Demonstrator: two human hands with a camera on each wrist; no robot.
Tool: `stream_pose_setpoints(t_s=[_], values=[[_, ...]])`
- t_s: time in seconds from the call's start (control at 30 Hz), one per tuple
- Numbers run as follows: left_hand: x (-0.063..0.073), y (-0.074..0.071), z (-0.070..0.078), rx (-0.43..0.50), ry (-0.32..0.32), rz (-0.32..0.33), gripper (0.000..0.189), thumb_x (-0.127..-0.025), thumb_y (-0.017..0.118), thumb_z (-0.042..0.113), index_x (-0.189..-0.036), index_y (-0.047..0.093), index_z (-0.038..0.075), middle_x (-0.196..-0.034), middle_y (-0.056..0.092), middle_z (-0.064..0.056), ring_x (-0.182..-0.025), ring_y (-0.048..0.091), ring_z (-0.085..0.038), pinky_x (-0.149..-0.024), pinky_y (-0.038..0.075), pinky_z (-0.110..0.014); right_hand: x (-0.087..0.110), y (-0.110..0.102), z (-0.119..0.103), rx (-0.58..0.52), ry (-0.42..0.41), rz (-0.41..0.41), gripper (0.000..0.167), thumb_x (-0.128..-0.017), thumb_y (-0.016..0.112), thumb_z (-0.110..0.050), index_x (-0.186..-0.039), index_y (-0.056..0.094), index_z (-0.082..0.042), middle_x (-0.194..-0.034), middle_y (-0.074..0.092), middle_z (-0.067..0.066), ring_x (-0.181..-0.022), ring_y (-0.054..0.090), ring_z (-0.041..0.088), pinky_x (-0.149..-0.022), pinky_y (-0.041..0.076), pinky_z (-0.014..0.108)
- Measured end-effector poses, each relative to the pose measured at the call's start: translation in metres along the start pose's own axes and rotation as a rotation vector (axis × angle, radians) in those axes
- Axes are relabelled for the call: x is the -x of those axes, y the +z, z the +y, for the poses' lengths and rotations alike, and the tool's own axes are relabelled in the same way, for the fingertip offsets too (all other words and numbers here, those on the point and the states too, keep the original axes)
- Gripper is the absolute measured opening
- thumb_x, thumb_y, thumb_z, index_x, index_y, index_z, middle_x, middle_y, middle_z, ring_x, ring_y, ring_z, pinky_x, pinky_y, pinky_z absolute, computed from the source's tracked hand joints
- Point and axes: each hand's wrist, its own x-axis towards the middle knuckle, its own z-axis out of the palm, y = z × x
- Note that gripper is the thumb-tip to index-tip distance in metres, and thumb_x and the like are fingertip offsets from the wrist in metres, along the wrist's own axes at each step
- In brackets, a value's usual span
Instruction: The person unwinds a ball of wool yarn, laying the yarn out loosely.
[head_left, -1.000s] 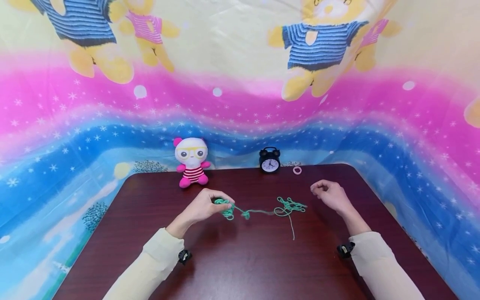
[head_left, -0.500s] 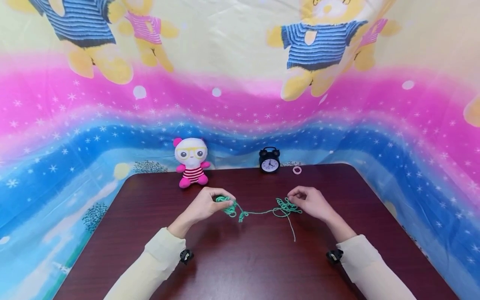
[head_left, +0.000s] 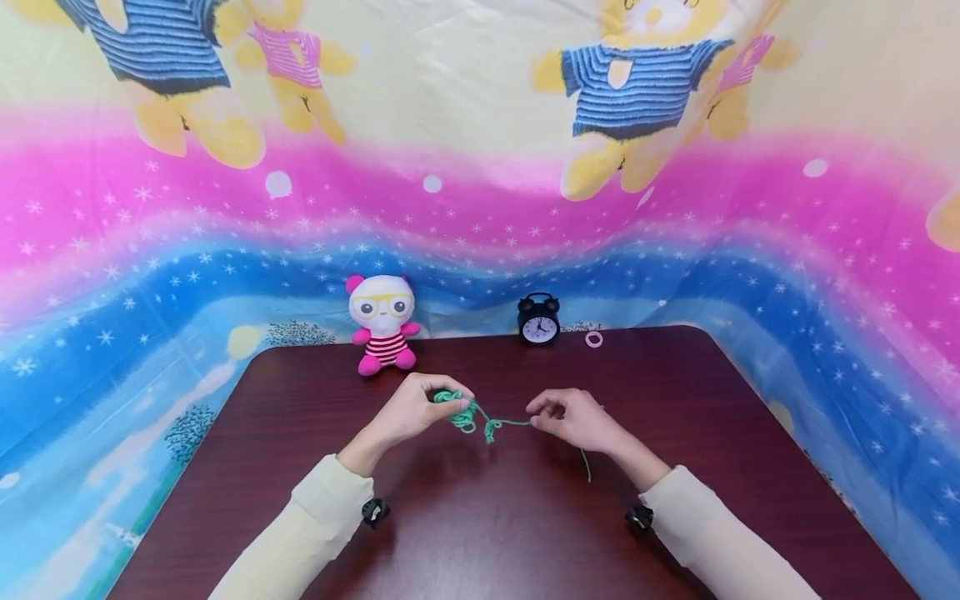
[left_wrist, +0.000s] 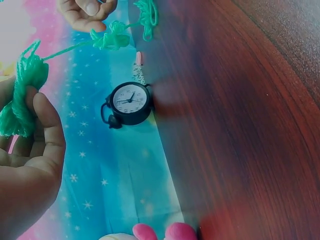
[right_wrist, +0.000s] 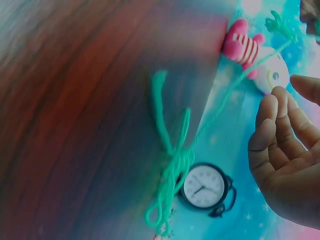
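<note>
In the head view my left hand (head_left: 408, 410) pinches a bunched skein of green yarn (head_left: 455, 410) between thumb and fingers. A small knotted clump (head_left: 491, 429) hangs from the strand just right of it. My right hand (head_left: 573, 419) is over the strand, fingers loosely bent, and hides most of the looser yarn tangle on that side. The right wrist view shows that tangle (right_wrist: 172, 175) with its loops and a loose end, while the right hand (right_wrist: 287, 155) holds nothing, its thumb and fingertips apart. Filling the left wrist view's edge, the skein (left_wrist: 27, 92) sits in the left fingers.
A pink-and-white panda plush (head_left: 385, 325) sits at the back left of the dark wooden table (head_left: 480, 533). Further right along the back edge stand a black alarm clock (head_left: 539, 319) and a small pale pink ring (head_left: 594, 339). A printed cloth (head_left: 465, 208) hangs behind.
My right hand has moved left, from beside the yarn tangle to over the strand. The left hand keeps its grip on the skein, almost in place.
</note>
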Motion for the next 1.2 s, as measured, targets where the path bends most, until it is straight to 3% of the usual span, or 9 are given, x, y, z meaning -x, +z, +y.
stream_pose_setpoints(t_s=[0.23, 0.43, 0.63, 0.83, 1.2], values=[[0.0, 0.001, 0.001, 0.014, 0.008, -0.007, 0.014, -0.09, 0.075, 0.028, -0.103, 0.077, 0.023, -0.086, 0.075, -0.002, -0.075, 0.067, -0.017, -0.07, 0.056, -0.029, -0.009, 0.015, -0.004, 0.021, -0.03, -0.035, 0.022, -0.093, 0.071, -0.025, -0.112, 0.073, -0.015, -0.084, 0.069, -0.008, -0.068, 0.059, 0.006, -0.059, 0.051, 0.024], [-0.001, 0.002, 0.001, 0.026, 0.017, -0.008, 0.013, -0.09, 0.075, 0.025, -0.101, 0.078, 0.021, -0.085, 0.075, -0.003, -0.073, 0.066, -0.014, -0.071, 0.057, -0.038, -0.013, 0.023, -0.003, 0.026, -0.05, -0.066, 0.016, -0.094, 0.07, -0.026, -0.108, 0.074, -0.019, -0.084, 0.069, -0.01, -0.066, 0.058, 0.006, -0.058, 0.05, 0.024], [-0.001, 0.002, 0.002, 0.041, 0.017, 0.001, 0.013, -0.089, 0.076, 0.025, -0.1, 0.078, 0.019, -0.085, 0.076, -0.005, -0.073, 0.066, -0.019, -0.067, 0.056, -0.033, -0.015, 0.024, -0.001, 0.036, -0.066, -0.047, 0.015, -0.096, 0.068, -0.028, -0.1, 0.076, -0.015, -0.082, 0.069, -0.01, -0.065, 0.056, 0.006, -0.057, 0.049, 0.023], [0.001, -0.001, -0.001, 0.049, 0.01, 0.01, 0.012, -0.09, 0.075, 0.026, -0.1, 0.078, 0.02, -0.085, 0.074, -0.005, -0.076, 0.066, -0.029, -0.07, 0.056, -0.036, -0.014, 0.014, 0.004, 0.051, -0.022, 0.016, 0.015, -0.095, 0.068, -0.028, -0.096, 0.075, -0.015, -0.08, 0.067, -0.01, -0.067, 0.056, 0.006, -0.058, 0.049, 0.023], [0.002, -0.005, -0.004, 0.142, 0.109, 0.023, 0.016, -0.095, 0.069, 0.019, -0.108, 0.076, 0.014, -0.104, 0.076, -0.008, -0.084, 0.071, -0.014, -0.076, 0.059, -0.031, -0.012, 0.001, 0.019, 0.041, 0.1, 0.057, 0.013, -0.095, 0.068, -0.026, -0.096, 0.075, -0.015, -0.079, 0.066, -0.006, -0.064, 0.056, 0.011, -0.056, 0.049, 0.027]])
